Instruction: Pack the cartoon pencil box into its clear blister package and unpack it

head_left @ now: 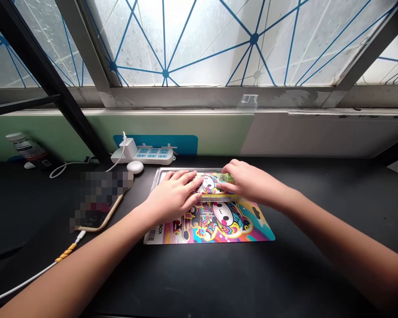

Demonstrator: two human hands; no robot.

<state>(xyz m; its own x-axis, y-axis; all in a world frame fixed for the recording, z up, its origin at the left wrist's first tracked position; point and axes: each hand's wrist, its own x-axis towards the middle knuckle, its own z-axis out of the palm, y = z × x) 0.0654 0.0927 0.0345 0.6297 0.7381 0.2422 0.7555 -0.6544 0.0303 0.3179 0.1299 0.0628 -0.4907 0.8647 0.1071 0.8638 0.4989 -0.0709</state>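
A colourful cartoon-printed card sheet [219, 225] lies flat on the black desk [285, 274], a barcode at its left edge. Just behind it sits a clear plastic tray [159, 176] with a matching printed picture inside. My left hand [174, 194] lies palm down on the tray's left part, fingers stretched flat toward the picture. My right hand [247, 183] rests on the tray's right part, fingers curled down onto a small green-yellow piece [228, 177] at the tray's top edge. Whether that hand grips the piece is not clear.
A phone [99, 207] on a white cable lies left of the sheet. Behind stand a white power strip [146, 154] with a charger, a small white oval object [135, 166] and a bottle [26, 148] at far left. A window sill and black frame bar rise behind.
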